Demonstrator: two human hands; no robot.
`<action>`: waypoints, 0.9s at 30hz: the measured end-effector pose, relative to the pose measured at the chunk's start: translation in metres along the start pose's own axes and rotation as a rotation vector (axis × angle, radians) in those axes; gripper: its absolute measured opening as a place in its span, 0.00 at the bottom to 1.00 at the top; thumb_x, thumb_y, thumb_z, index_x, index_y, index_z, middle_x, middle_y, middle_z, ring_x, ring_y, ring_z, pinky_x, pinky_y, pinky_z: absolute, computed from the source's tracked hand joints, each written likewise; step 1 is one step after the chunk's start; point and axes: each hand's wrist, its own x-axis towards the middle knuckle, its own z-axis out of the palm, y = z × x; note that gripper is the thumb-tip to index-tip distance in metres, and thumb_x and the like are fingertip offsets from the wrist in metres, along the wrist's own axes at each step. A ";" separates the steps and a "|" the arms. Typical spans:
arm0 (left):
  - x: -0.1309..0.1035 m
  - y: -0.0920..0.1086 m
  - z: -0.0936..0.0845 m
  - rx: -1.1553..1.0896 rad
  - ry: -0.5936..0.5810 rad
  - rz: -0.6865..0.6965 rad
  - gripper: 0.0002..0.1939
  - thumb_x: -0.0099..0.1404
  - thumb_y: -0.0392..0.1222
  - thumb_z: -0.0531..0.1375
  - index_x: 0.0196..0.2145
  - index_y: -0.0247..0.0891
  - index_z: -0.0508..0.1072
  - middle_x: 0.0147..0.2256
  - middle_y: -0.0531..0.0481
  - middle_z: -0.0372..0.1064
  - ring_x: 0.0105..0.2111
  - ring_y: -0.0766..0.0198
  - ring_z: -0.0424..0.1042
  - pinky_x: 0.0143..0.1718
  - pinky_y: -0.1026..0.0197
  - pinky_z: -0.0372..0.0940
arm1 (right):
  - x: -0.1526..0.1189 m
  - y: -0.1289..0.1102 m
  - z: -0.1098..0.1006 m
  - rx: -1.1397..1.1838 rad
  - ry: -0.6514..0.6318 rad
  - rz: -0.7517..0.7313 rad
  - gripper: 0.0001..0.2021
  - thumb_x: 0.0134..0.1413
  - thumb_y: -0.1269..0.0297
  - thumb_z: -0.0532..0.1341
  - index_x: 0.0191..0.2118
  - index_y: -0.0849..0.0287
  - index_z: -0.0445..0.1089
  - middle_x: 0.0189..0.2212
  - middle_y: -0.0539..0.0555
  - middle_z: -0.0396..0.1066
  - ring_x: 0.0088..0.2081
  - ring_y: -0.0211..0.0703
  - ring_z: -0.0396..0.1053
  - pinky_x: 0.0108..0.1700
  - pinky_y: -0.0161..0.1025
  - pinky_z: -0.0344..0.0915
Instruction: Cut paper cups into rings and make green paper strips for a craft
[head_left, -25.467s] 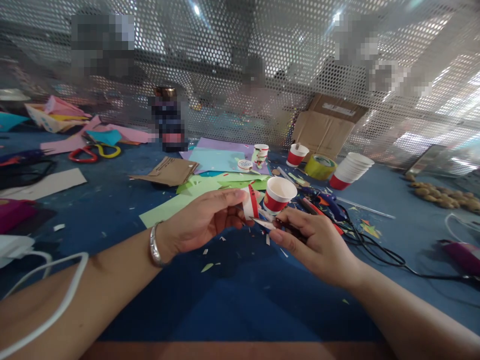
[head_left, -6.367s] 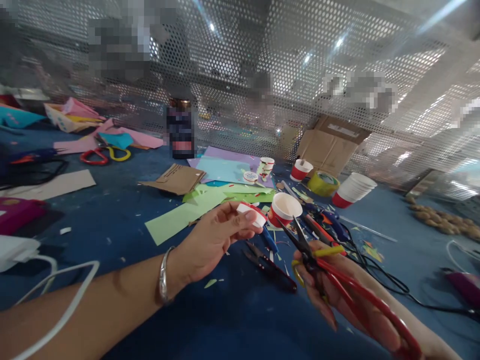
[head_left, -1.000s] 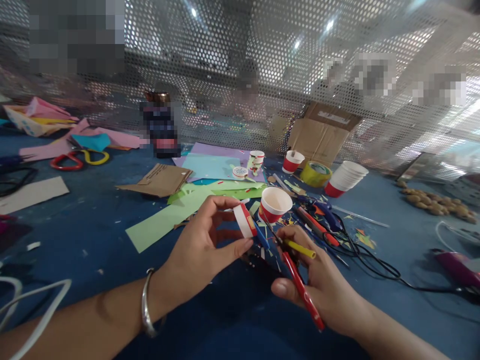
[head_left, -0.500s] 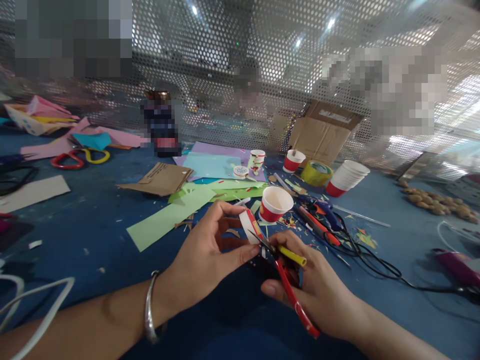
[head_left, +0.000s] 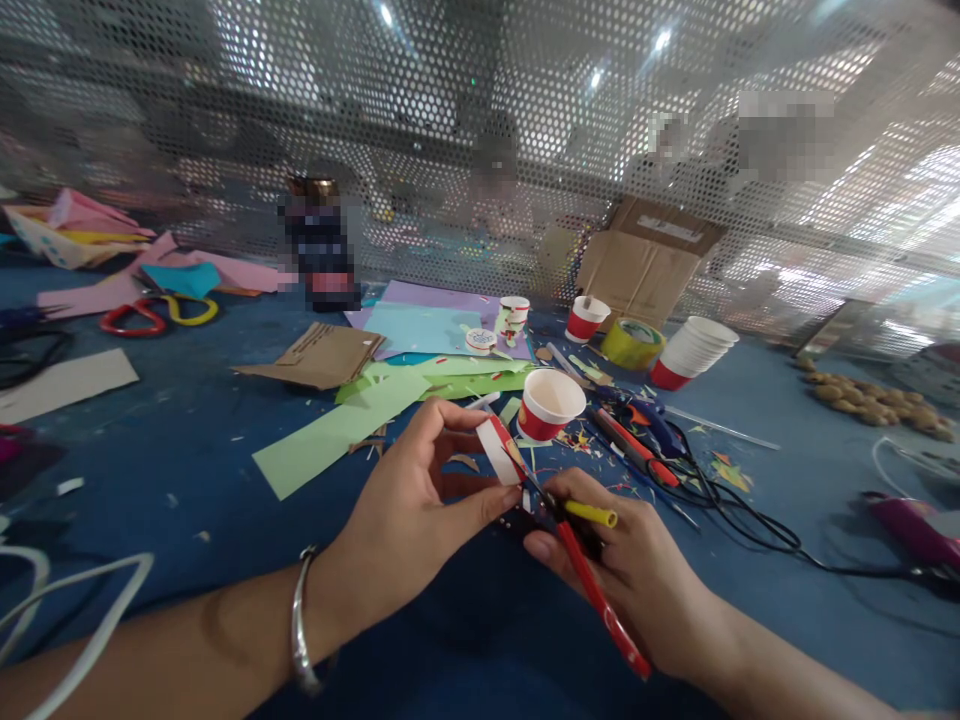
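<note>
Between the thumb and fingers of my left hand (head_left: 420, 490) is a small cut piece of paper cup (head_left: 496, 450), white with a red patterned edge. My right hand (head_left: 637, 570) grips a pair of scissors (head_left: 592, 590) with one red and one yellow handle. Their blades lie against the red edge of the cup piece, close to my left thumb. Just beyond my hands stands a red and white paper cup (head_left: 551, 405), upright with its mouth facing up. Part of the scissor handles is hidden by my right fingers.
Green paper strips (head_left: 341, 430) and folded cardboard (head_left: 319, 357) lie left of the cup. To the right are a glue gun (head_left: 652, 425) with a black cable, a red-handled cutter (head_left: 637, 447), yellow tape (head_left: 632, 343) and stacked cups (head_left: 694, 350). A perforated metal screen (head_left: 420, 130) rises behind.
The scissor blades have drawn closer together on the cup piece's red edge. My right hand has shifted slightly right. The left hand keeps its hold.
</note>
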 end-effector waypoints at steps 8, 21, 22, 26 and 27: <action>-0.001 0.000 -0.001 -0.084 -0.045 -0.030 0.18 0.62 0.41 0.69 0.44 0.43 0.64 0.45 0.49 0.74 0.48 0.58 0.74 0.46 0.56 0.72 | -0.004 0.002 0.003 0.013 -0.034 -0.032 0.11 0.66 0.54 0.60 0.37 0.55 0.61 0.26 0.44 0.62 0.27 0.35 0.54 0.30 0.33 0.58; -0.003 0.001 -0.003 -0.114 0.005 -0.018 0.14 0.69 0.43 0.63 0.50 0.43 0.66 0.46 0.49 0.71 0.47 0.59 0.71 0.46 0.58 0.68 | -0.001 -0.001 0.000 -0.059 0.004 -0.037 0.11 0.65 0.55 0.61 0.36 0.55 0.62 0.25 0.43 0.63 0.25 0.35 0.56 0.29 0.33 0.57; -0.004 0.002 -0.003 -0.114 0.003 -0.011 0.14 0.69 0.42 0.63 0.50 0.43 0.66 0.46 0.49 0.71 0.47 0.60 0.71 0.46 0.59 0.68 | -0.001 -0.001 0.000 -0.071 0.005 -0.047 0.10 0.64 0.56 0.61 0.36 0.55 0.63 0.25 0.43 0.64 0.25 0.35 0.56 0.29 0.33 0.57; -0.006 0.001 -0.004 -0.113 -0.013 0.035 0.13 0.69 0.39 0.63 0.49 0.45 0.65 0.47 0.51 0.69 0.49 0.63 0.69 0.47 0.63 0.68 | -0.002 -0.001 0.000 -0.144 0.020 -0.106 0.10 0.64 0.57 0.62 0.35 0.55 0.62 0.24 0.43 0.63 0.25 0.34 0.58 0.28 0.32 0.56; -0.007 0.002 -0.004 -0.113 -0.024 0.050 0.13 0.70 0.39 0.62 0.49 0.46 0.65 0.48 0.51 0.68 0.49 0.64 0.69 0.48 0.64 0.68 | -0.003 -0.001 0.000 -0.168 0.027 -0.128 0.10 0.64 0.58 0.62 0.35 0.55 0.62 0.23 0.43 0.62 0.24 0.34 0.57 0.27 0.32 0.56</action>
